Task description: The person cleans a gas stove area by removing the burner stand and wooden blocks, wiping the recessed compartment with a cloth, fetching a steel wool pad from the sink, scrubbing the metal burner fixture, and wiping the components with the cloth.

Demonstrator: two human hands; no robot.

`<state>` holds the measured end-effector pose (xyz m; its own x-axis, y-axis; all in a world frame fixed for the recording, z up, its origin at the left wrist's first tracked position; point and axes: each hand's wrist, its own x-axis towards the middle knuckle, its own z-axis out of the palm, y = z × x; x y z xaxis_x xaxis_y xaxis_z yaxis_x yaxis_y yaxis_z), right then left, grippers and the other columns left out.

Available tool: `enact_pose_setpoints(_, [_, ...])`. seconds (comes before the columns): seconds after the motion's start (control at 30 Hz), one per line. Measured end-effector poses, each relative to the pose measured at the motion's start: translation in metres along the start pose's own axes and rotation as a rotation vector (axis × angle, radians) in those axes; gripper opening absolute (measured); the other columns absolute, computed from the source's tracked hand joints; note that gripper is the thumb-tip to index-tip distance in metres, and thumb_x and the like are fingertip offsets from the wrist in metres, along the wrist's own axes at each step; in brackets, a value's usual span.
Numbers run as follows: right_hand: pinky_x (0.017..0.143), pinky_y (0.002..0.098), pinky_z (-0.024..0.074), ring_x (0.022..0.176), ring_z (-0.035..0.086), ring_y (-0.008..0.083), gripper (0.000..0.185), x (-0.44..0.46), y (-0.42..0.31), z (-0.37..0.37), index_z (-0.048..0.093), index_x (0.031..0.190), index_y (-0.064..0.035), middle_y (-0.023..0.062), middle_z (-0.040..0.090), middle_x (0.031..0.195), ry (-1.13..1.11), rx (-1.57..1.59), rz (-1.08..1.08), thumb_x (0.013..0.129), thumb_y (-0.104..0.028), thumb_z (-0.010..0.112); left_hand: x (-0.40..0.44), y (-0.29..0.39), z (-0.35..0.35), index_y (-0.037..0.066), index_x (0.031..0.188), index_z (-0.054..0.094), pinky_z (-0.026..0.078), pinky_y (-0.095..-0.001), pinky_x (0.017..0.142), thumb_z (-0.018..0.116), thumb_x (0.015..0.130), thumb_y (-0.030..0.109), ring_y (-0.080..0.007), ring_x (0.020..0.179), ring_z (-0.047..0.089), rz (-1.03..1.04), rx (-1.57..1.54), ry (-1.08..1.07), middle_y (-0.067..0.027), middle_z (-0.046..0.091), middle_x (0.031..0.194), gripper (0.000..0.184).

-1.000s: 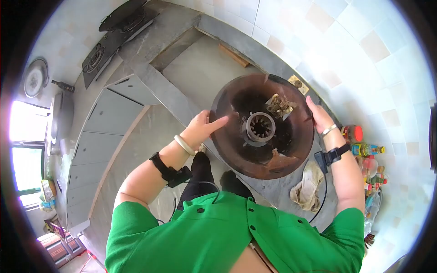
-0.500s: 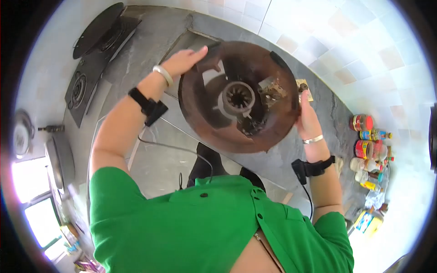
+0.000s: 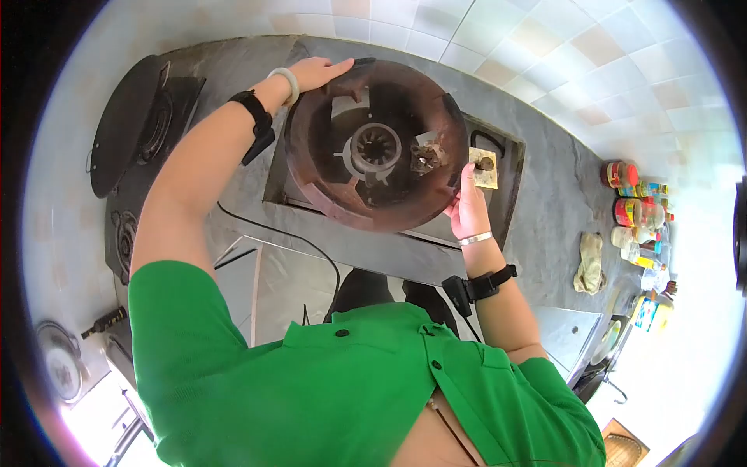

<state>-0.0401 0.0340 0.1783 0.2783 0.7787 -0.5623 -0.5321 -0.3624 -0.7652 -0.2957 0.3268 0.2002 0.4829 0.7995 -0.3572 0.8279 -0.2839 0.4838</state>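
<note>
Head view showed both hands grasping a round brown pan, which lay between them over a rectangular opening in the bench. The left hand held the far left of the rim, one digit stretched along the edge; the right hand gripped the right side nearer the body, thumb up, fingers partly hidden by the rim. A burner ring sat in the pan's middle, and just beyond the right thumb was a yellowish plate with a dark knob, a black hose beyond it. Whether the bench bore any weight could not be told. With grips so unevenly placed, the pan might tip if the left one slipped, and a sudden drop could pinch the right fingers against the opening's edge. Shifting it rightward might knock the plate or snag the hose.
</note>
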Motion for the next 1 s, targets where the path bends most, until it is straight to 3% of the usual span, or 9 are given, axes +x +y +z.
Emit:
enact_pose_setpoints(0.1, [0.078, 0.0340, 0.0550, 0.089, 0.064, 0.0189, 0.064, 0.006, 0.011, 0.002, 0.053, 0.116, -0.0020, 0.0100, 0.063, 0.105, -0.007, 0.023, 0.027, 0.087, -0.058, 0.051, 0.025, 0.002, -0.001, -0.004, 0.115, 0.057, 0.041, -0.0387, 0.091, 0.036, 0.081, 0.074, -0.0338, 0.104, 0.056, 0.063, 0.054, 0.003, -0.0219, 0.060, 0.111, 0.088])
enact_pose_setpoints(0.2, [0.071, 0.0334, 0.0557, 0.085, 0.064, 0.0171, 0.059, 0.005, 0.018, 0.017, 0.057, 0.109, 0.0015, 0.0094, 0.064, 0.101, 0.070, 0.096, 0.015, 0.089, -0.054, 0.053, 0.037, 0.006, 0.001, -0.003, 0.116, 0.056, 0.041, -0.0393, 0.092, 0.037, 0.083, 0.072, -0.0336, 0.105, 0.055, 0.073, 0.077, -0.060, -0.0215, 0.059, 0.114, 0.084])
enact_pose_setpoints(0.3, [0.078, 0.0348, 0.0550, 0.090, 0.064, 0.0191, 0.064, 0.019, 0.036, 0.006, 0.054, 0.114, 0.0006, 0.0103, 0.063, 0.104, 0.067, 0.084, 0.069, 0.087, -0.057, 0.053, 0.055, 0.001, 0.012, -0.002, 0.117, 0.056, 0.040, -0.0396, 0.093, 0.037, 0.084, 0.071, -0.0343, 0.107, 0.054, 0.097, 0.126, -0.081, -0.0217, 0.059, 0.115, 0.082])
enact_pose_setpoints(0.33, [0.074, 0.0326, 0.0554, 0.088, 0.064, 0.0178, 0.058, 0.020, 0.037, 0.001, 0.056, 0.111, 0.0024, 0.0097, 0.064, 0.103, 0.090, 0.121, 0.053, 0.089, -0.052, 0.053, 0.058, 0.005, 0.019, -0.001, 0.117, 0.056, 0.040, -0.0396, 0.093, 0.038, 0.084, 0.070, -0.0346, 0.108, 0.054, 0.114, 0.149, -0.074, -0.0218, 0.058, 0.115, 0.081])
enact_pose_setpoints(0.47, [0.073, 0.0331, 0.0556, 0.087, 0.065, 0.0175, 0.060, 0.035, 0.062, 0.008, 0.055, 0.114, 0.0043, 0.0097, 0.064, 0.102, 0.104, 0.117, 0.066, 0.090, -0.051, 0.053, 0.064, -0.010, 0.027, 0.000, 0.115, 0.057, 0.039, -0.0392, 0.092, 0.038, 0.085, 0.069, -0.0355, 0.107, 0.054, 0.081, 0.157, -0.142, -0.0223, 0.058, 0.114, 0.077])
enact_pose_setpoints(0.67, [0.071, 0.0338, 0.0545, 0.076, 0.062, 0.0173, 0.054, 0.057, 0.092, -0.017, 0.056, 0.089, 0.0008, 0.0064, 0.057, 0.086, 0.179, 0.127, 0.105, 0.085, -0.053, 0.059, 0.079, -0.013, 0.055, 0.000, 0.111, 0.057, 0.039, -0.0385, 0.092, 0.040, 0.085, 0.067, -0.0346, 0.107, 0.055, 0.015, 0.129, -0.202, -0.0218, 0.059, 0.112, 0.074])
enact_pose_setpoints(0.9, [0.072, 0.0385, 0.0534, 0.075, 0.061, 0.0185, 0.054, 0.056, 0.088, -0.010, 0.055, 0.083, -0.0019, 0.0070, 0.056, 0.084, 0.229, 0.077, 0.104, 0.081, -0.055, 0.063, 0.082, -0.025, 0.067, 0.001, 0.116, 0.055, 0.039, -0.0374, 0.094, 0.041, 0.085, 0.066, -0.0354, 0.110, 0.054, -0.009, 0.130, -0.139, -0.0227, 0.059, 0.114, 0.073])
enact_pose_setpoints(1.0, [0.067, 0.0398, 0.0527, 0.068, 0.056, 0.0152, 0.057, 0.064, 0.100, -0.013, 0.051, 0.073, -0.0049, 0.0056, 0.052, 0.074, 0.259, -0.031, 0.106, 0.077, -0.060, 0.065, 0.087, -0.023, 0.068, 0.001, 0.121, 0.053, 0.038, -0.0381, 0.096, 0.042, 0.084, 0.066, -0.0356, 0.115, 0.051, -0.021, 0.166, -0.147, -0.0231, 0.056, 0.120, 0.076])
